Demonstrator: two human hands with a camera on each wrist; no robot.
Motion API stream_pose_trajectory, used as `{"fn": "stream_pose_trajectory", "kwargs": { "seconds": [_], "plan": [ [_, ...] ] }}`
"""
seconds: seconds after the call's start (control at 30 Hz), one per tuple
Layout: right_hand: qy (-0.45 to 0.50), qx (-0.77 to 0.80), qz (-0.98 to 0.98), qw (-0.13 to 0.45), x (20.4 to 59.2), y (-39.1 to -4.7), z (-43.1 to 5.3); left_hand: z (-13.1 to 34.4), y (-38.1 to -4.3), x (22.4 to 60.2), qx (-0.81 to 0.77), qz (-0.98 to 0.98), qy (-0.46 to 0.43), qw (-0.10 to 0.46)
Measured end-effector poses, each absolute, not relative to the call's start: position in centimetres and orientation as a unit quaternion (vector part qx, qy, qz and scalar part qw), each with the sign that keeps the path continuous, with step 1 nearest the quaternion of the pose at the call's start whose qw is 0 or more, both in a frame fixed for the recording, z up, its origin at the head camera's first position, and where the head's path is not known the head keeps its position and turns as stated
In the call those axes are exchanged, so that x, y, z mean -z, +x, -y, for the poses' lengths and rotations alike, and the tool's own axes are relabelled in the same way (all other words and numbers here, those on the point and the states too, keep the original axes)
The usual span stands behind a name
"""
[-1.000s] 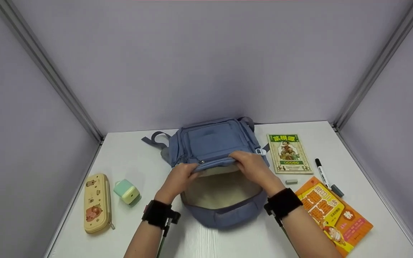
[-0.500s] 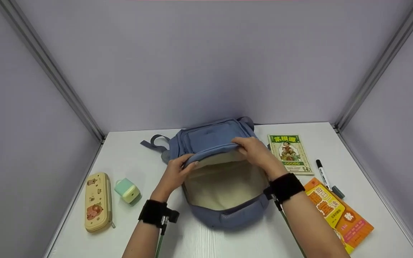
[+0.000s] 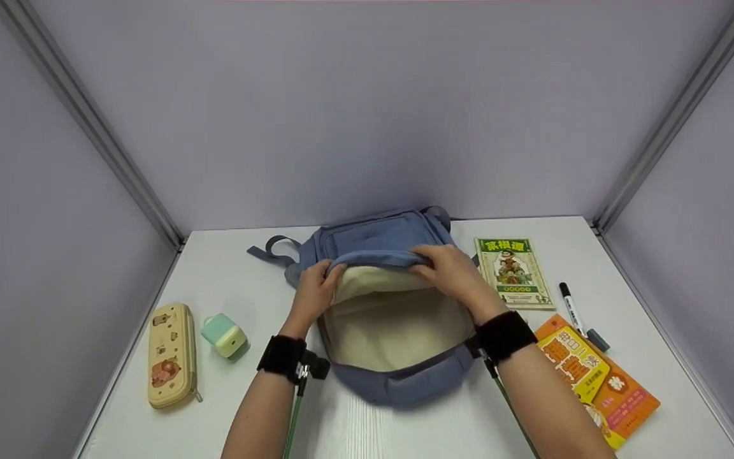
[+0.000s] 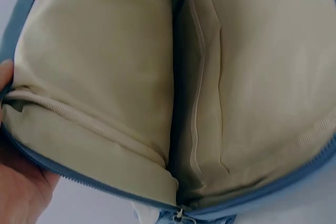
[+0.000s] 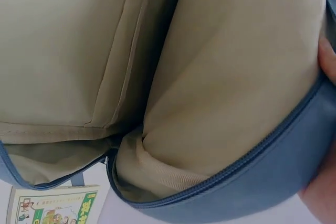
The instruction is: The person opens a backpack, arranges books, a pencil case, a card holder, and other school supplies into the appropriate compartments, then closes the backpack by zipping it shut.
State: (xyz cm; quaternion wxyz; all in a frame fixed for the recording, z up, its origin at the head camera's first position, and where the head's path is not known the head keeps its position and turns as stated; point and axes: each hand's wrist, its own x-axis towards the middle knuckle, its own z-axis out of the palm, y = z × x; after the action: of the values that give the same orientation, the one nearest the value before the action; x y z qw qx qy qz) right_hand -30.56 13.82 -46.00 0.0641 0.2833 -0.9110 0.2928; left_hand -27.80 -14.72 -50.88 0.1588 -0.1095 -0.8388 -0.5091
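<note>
A blue backpack (image 3: 373, 233) lies on the white table with its zipped main opening spread wide toward me. My left hand (image 3: 313, 294) grips the upper flap's edge at its left, thumb on the lining side. At the right of the same edge my right hand (image 3: 456, 274) pinches the fabric. The cream lining (image 3: 399, 328) shows between them, and in the left wrist view an inner pocket (image 4: 207, 98) lines one wall. A zipper pull (image 4: 180, 215) hangs at the corner of the opening. The right wrist view shows the zipper teeth (image 5: 226, 174) along the held edge.
Left of the backpack lie a yellow pencil case (image 3: 172, 356) and a green-and-yellow box-shaped item (image 3: 224, 335). To the right are a green-covered book (image 3: 515, 273), a black-capped marker (image 3: 571, 306) and an orange book (image 3: 622, 395). Grey walls (image 3: 367, 115) enclose the table.
Both hands have lifted the upper flap's edge up and back, so the mouth gapes wider and more lining shows. The left hand shifted its hold along the edge.
</note>
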Motion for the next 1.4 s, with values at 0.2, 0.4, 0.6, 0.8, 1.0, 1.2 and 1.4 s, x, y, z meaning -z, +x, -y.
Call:
{"fn": "stream_pose_trajectory", "kwargs": {
  "seconds": [0.2, 0.4, 0.6, 0.8, 1.0, 1.2, 1.4],
  "plan": [
    [0.243, -0.307, 0.907, 0.153, 46.5, -28.7, -15.8, 14.5, -28.4, 50.8, 0.552, 0.819, -0.041, 0.150],
    [0.126, -0.309, 0.927, 0.170, 48.4, -26.1, -19.4, 14.6, -28.0, 50.7, 0.608, 0.784, 0.009, 0.126],
    [0.020, -0.209, 0.977, 0.022, 52.4, -23.0, -24.6, 15.1, -26.9, 49.2, 0.612, 0.779, 0.052, 0.129],
    [-0.015, -0.160, 0.986, -0.056, 56.8, -20.9, -29.3, 16.1, -27.0, 48.4, 0.586, 0.791, 0.097, 0.149],
    [-0.013, -0.187, 0.976, -0.109, 59.7, -19.5, -31.1, 16.5, -26.7, 48.0, 0.545, 0.812, 0.129, 0.163],
    [0.007, -0.220, 0.970, -0.103, 60.5, -19.7, -30.1, 16.5, -26.7, 48.5, 0.559, 0.801, 0.119, 0.176],
    [0.026, -0.206, 0.973, -0.097, 60.1, -20.1, -27.8, 16.2, -26.5, 48.9, 0.603, 0.773, 0.102, 0.167]
  ]
}}
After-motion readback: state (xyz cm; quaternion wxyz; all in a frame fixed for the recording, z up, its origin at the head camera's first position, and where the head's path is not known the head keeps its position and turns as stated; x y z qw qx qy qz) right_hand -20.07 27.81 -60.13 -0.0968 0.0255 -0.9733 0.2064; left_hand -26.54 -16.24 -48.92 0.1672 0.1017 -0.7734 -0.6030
